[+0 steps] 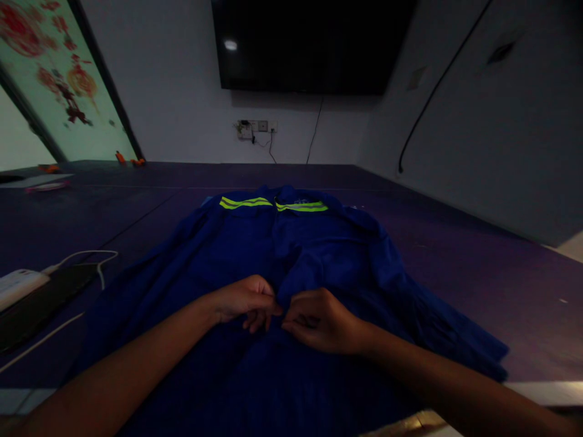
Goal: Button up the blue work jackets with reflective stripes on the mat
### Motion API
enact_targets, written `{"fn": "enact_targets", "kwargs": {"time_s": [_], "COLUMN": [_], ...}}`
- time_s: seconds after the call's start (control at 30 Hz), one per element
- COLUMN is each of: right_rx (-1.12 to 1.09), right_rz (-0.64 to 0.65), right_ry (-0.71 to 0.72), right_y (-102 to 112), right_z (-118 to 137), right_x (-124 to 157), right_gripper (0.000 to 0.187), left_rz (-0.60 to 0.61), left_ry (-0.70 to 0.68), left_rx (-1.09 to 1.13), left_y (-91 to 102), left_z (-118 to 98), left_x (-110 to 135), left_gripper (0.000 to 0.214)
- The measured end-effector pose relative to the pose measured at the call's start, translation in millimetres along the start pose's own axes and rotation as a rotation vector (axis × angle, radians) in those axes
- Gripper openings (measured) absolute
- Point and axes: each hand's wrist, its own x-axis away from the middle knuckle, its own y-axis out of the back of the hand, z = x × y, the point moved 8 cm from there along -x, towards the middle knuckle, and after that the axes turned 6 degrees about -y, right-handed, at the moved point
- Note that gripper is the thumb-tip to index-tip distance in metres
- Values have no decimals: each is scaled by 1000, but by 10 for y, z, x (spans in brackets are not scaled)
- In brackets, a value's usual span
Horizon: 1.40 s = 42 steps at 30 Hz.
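A dark blue work jacket (228, 249) with yellow-green reflective stripes across the chest lies spread out, front side up, its collar away from me and its sleeves out to the sides. Over the lower middle of its front, my left hand (252, 303) pinches the fabric at the front opening with thumb and fingertips. Close by on the right, my right hand (321, 321) is closed too, its fingertips pinching the cloth at the same opening. The fingertips of both hands almost meet. Any small fastener between them is too dark to make out.
The jacket lies on a purple surface (455, 267). To the left are a white power strip or charger (22, 285) with a white cable (86, 252) and a dark flat object (50, 300). Behind, a television (310, 48) hangs above wall sockets (262, 126).
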Motion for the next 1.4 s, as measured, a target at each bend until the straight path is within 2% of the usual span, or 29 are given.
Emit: {"fn": "enact_targets", "kwargs": {"time_s": [0.13,0.37,0.67,0.83,1.07,1.13,1.3,1.4], "right_rx": [-36,-41,-81,-103,-114,-113,-187,-253], "right_rz": [-9,-15,-73,-68,-64,-52,-68,-75], "right_ry": [-68,-56,-241,-245,-191,-173,-209,-217], "right_y": [-3,-8,22,6,14,19,105,194], "right_z": [-70,-83,-272,-306,-275,-239,-192,-184], "right_x": [-11,-12,19,36,44,36,34,38], "right_gripper": [21,24,24,24,48,44,16,18], "left_rz": [-9,25,62,101,116,133,177,214], "left_ry": [23,-8,-39,-41,-47,-35,-23,-18], "left_rx": [9,63,87,103,105,106,110,84], "left_y": [21,15,5,-16,-28,-43,-92,-142], "left_z": [11,-17,-28,-36,-45,-49,-68,-70], "left_x": [8,37,38,42,41,46,69,90], "left_gripper": [26,27,32,33,33,31,29,30]}}
